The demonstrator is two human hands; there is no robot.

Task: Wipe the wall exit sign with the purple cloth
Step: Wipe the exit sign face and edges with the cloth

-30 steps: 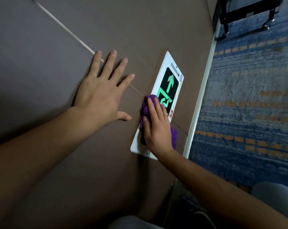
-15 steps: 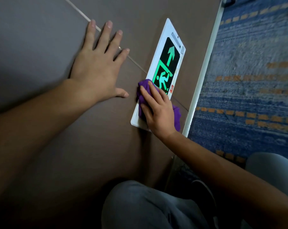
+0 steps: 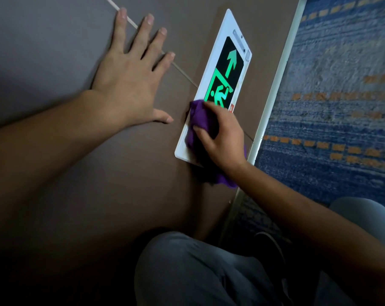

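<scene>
Purple cloth [image 3: 200, 120]: soft, light, limp, bunched under the right hand [image 3: 220, 138] and pressed against the near end of the exit sign [image 3: 220, 62]; a loose tail hanging out past the wrist. Best held as now, wadded in the palm with fingers spread over the top, so pressure lands flat. Sign itself: rigid, smooth, probably slick plastic, fixed low on the brown wall [image 3: 76, 195] just beside the white skirting [image 3: 275, 85]; likely to take only moderate pressure, no need to grip it. Right hand curled loosely closed around the cloth. Left hand [image 3: 129, 80] fully open, fingers splayed, flat on the wall, holding nothing. Count: one cloth, one sign, two hands.
</scene>
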